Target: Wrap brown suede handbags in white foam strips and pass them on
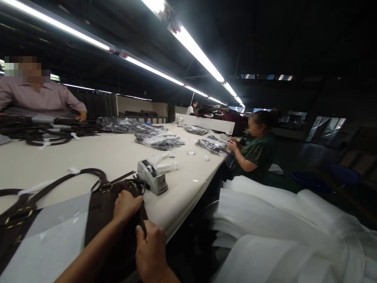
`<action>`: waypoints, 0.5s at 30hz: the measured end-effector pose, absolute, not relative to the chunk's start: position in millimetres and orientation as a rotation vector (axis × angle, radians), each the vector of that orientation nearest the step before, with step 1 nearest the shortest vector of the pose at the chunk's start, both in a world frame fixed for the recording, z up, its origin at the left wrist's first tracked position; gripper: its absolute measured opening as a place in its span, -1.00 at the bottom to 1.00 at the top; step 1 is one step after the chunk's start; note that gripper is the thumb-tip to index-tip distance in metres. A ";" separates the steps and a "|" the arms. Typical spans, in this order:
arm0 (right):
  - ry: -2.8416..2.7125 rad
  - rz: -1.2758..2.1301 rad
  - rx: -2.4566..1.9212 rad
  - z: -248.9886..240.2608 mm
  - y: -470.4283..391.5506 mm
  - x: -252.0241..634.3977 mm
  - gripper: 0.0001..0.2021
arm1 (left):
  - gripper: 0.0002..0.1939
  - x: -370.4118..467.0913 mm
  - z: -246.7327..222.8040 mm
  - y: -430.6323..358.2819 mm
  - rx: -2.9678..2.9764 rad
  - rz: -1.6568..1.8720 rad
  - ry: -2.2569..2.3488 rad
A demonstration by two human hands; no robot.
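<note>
A dark brown handbag lies at the near left of the table, with brass-coloured buckles and looped handles. A sheet of pale wrapping covers its middle. My left hand is closed at the bag's upper right part, its fingertips partly hidden. Lower down, my right hand grips the bag's side edge, thumb on the near face and fingers out of sight behind. Just beyond the bag stands a grey tape dispenser.
Bagged dark goods lie farther along the table. A co-worker in green handles a bagged item at the right edge. Another person stands behind dark bags at left. White sheets are heaped at right.
</note>
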State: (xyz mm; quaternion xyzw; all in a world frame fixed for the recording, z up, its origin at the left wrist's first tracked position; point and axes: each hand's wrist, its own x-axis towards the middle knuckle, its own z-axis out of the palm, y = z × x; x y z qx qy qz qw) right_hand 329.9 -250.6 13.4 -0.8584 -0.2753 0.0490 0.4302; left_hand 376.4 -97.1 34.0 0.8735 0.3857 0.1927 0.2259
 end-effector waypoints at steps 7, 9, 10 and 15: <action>-0.686 0.368 -1.657 1.1 -281.5 343.7 -0.49 | -0.59 357.9 17.6 -95.7 2.469 0.454 1.017; -0.588 0.400 -1.600 -3.2 -275.6 367.7 -0.55 | -0.56 347.5 19.5 -86.7 2.483 0.425 0.994; -0.553 0.389 -1.629 -4.9 -268.2 381.0 -0.62 | -0.54 343.2 21.4 -82.3 2.492 0.412 0.986; -0.727 0.309 -2.025 -1.1 -208.0 434.5 -0.77 | -0.62 332.0 32.6 -72.9 2.559 0.409 0.934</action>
